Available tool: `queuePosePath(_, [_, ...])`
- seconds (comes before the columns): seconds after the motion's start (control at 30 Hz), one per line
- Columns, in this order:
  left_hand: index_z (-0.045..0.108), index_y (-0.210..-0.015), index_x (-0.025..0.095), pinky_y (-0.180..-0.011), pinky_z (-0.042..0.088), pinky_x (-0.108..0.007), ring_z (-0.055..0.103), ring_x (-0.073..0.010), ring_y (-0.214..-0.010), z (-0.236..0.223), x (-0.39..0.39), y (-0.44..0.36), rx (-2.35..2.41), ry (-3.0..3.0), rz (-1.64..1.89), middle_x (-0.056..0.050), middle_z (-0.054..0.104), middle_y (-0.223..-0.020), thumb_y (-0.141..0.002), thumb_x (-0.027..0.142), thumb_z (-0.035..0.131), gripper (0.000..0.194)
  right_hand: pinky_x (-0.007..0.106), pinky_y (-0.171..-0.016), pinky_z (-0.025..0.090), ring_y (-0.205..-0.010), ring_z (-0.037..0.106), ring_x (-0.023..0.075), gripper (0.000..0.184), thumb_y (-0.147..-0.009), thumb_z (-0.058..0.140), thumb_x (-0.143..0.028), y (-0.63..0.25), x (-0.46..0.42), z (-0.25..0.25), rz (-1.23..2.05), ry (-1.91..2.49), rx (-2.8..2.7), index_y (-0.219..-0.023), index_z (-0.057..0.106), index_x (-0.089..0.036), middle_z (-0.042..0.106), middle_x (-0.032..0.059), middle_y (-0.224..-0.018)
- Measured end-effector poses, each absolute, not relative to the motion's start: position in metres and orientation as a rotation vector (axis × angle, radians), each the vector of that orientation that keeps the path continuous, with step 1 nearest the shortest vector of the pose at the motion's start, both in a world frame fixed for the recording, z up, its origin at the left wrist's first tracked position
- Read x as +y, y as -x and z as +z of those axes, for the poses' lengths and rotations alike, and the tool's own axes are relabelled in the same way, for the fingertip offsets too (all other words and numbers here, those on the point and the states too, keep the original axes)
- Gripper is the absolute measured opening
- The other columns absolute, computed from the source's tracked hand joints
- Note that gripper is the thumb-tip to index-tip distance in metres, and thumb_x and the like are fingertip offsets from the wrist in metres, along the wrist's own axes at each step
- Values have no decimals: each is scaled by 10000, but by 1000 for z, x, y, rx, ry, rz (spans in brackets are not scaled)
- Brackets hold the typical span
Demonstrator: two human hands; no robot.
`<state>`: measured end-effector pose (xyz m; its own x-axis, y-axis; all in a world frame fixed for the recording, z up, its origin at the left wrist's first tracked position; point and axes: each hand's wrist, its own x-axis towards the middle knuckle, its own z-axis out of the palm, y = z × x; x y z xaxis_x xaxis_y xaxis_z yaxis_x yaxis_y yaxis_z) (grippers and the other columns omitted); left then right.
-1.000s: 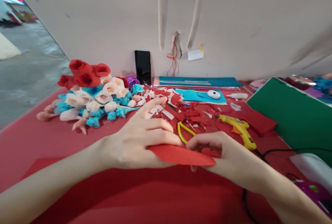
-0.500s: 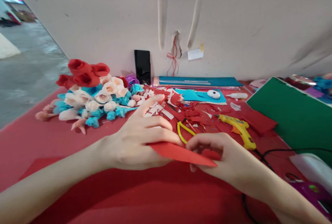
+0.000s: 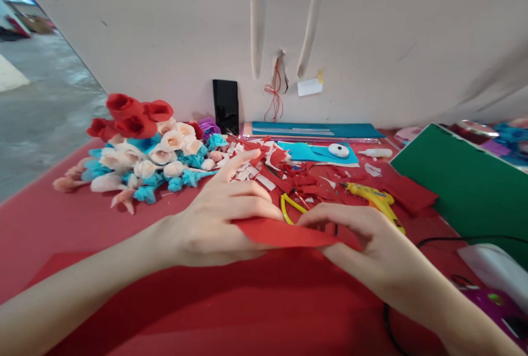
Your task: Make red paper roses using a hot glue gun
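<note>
A strip of red paper [image 3: 284,233], which looks like crepe paper, stretches between my two hands above the table. My left hand [image 3: 218,218] pinches its left end between thumb and fingers, with the index finger pointing out straight. At the other end, my right hand [image 3: 363,235] has its thumb and curled fingers on the strip; its fingertips are partly hidden behind the paper. Just beyond the hands lie yellow-handled pliers or scissors [image 3: 289,210], their working end hidden among red paper scraps [image 3: 309,185]. Below my hands a large red sheet [image 3: 198,301] covers the table's front.
Paper flowers [image 3: 148,152] in red, white and blue are heaped at the left. A yellow glue gun [image 3: 377,199] lies at the right before a green board [image 3: 462,180]. Against the wall lean a black phone [image 3: 226,105] and, lying flat, blue paper [image 3: 317,129]. A black cable [image 3: 474,237] crosses the right side.
My right hand has shifted slightly to the right and opened out along the strip, turning its thumb upward. The strip's right end has risen and lies flatter. My left hand has hardly moved.
</note>
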<state>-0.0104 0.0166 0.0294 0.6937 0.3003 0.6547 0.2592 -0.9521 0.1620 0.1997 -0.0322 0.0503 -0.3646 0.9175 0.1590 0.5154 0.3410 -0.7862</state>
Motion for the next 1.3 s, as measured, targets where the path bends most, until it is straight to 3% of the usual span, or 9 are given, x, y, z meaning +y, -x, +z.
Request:
queuePosePath(0.2, [658,-789,213,-1047,290,-464,614,-121,-752,30,26,11,281,-2902,1201,3,682,-803,-749,144,620,88,164,-579,475,-689,617,111,179,-814,496,-200,-206,-33,62,567,1253,-1962,-703,634,-226,668,-36,-738])
queuePosePath(0.3, [656,-766,214,-1033,315,-456,612,-118,-742,30,29,11,335,-2882,1217,10,680,-787,-730,133,639,89,195,-617,486,-706,623,130,158,-820,498,-270,-220,-29,64,352,1343,-1854,-749,636,-239,669,-30,-747])
queuePosePath(0.5, [633,-800,211,-1073,173,-541,590,-91,-745,23,29,10,378,-2829,1269,35,663,-779,-749,156,628,75,295,-737,467,-842,598,182,162,-839,457,-280,-275,-8,19,-130,1942,-1926,-923,581,-218,634,18,-945])
queuePosePath(0.63, [619,-774,190,-1087,116,-548,589,-83,-736,21,28,9,404,-2794,1300,36,663,-772,-764,189,616,11,419,-736,451,-903,556,309,138,-776,520,-166,-319,-2,-27,-205,2233,-1880,-861,586,-81,594,163,-887])
queuePosePath(0.7, [620,-758,181,-1092,117,-540,593,-87,-731,22,27,8,415,-2806,1296,33,667,-761,-758,197,624,16,415,-744,455,-883,559,278,122,-753,583,-173,-339,0,-45,-173,2321,-1856,-827,585,-75,589,141,-864])
queuePosePath(0.83, [619,-747,182,-1087,176,-521,598,-88,-719,25,24,8,480,-2827,1272,40,667,-752,-723,199,662,52,353,-750,480,-837,567,152,182,-849,528,-285,-361,10,-70,-61,2364,-1791,-947,565,-136,582,44,-951])
queuePosePath(0.97, [623,-758,192,-1003,353,-486,598,-89,-714,25,23,7,539,-2723,1334,35,647,-753,-729,190,657,44,365,-757,484,-883,563,171,234,-857,518,-288,-360,15,-76,-22,2318,-1600,-1028,543,-130,561,67,-1027])
queuePosePath(1.1, [637,-796,154,-755,527,-340,610,-112,-724,26,23,3,449,-2632,1379,-19,645,-778,-737,92,625,87,369,-759,478,-899,551,180,263,-854,519,-286,-354,9,-67,42,2173,-1416,-1068,514,-133,537,73,-1052])
queuePosePath(1.3, [646,-780,137,-662,538,-296,607,-118,-699,21,28,1,571,-2654,1446,-31,651,-786,-691,47,659,126,283,-492,473,-526,521,131,264,-807,526,-347,-341,1,-43,436,1864,-1274,-961,487,-136,519,-16,-644])
